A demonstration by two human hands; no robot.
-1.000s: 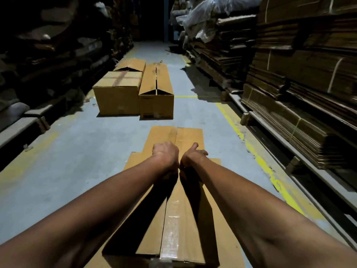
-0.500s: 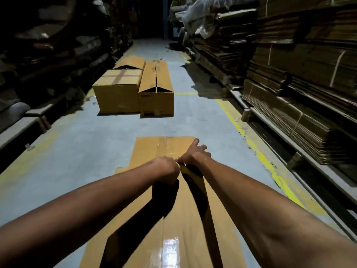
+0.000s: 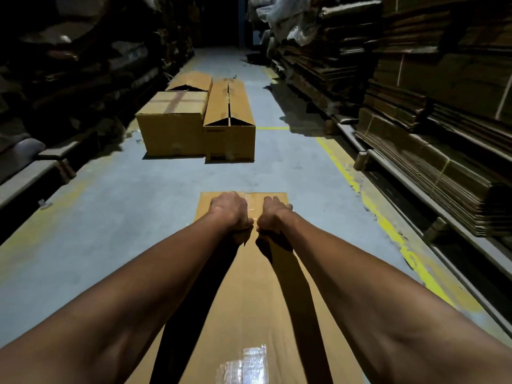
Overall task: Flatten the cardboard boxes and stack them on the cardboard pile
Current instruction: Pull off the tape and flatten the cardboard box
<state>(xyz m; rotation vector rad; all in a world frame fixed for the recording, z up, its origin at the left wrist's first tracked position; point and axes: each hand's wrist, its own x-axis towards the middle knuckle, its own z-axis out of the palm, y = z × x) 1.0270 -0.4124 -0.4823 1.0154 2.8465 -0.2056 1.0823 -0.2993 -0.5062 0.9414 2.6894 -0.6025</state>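
Note:
A long brown cardboard box lies lengthwise on the floor in front of me, with shiny clear tape along its middle seam. Both my arms reach out over it. My left hand and my right hand sit side by side near its far end, knuckles up. Their fingers curl down into the seam between the top flaps, and a dark gap shows between the thumbs. The fingertips are hidden.
Further down the aisle stand a taped square box, a long box with loose top flaps and another box behind them. Bundled flat cardboard fills the right-hand racks beyond a yellow floor line. Dark stacks line the left.
Both hands have slid along the box top towards its far end. The right hand's fingers, stretched out half a second ago, are now curled at the seam.

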